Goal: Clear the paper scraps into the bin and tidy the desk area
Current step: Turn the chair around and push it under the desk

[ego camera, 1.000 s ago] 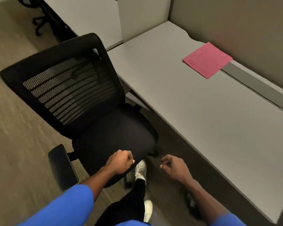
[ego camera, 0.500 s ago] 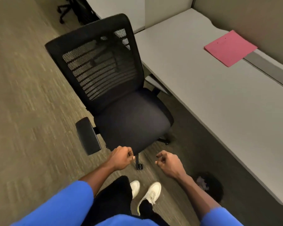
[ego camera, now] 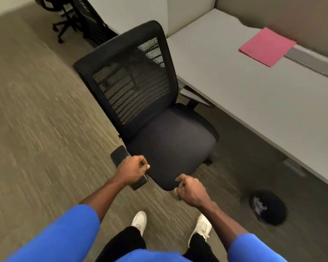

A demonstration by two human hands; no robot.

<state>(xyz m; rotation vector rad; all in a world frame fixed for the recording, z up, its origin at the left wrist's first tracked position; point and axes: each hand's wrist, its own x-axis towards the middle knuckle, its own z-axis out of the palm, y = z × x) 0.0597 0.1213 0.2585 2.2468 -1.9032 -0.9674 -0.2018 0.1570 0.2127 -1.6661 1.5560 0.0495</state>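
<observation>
Left hand: fingers curled round the black padded armrest of a black mesh-backed office chair.
Right hand: fingers curled, nothing held, at the chair's front edge; contact unclear.
Round black bin: on the carpet beside the grey table, with white paper scraps inside.
Pink folder: on the table.

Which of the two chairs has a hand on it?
The near mesh-backed chair beside the desk: the left hand grips its armrest. The other chair stands far off, top left, untouched.
</observation>
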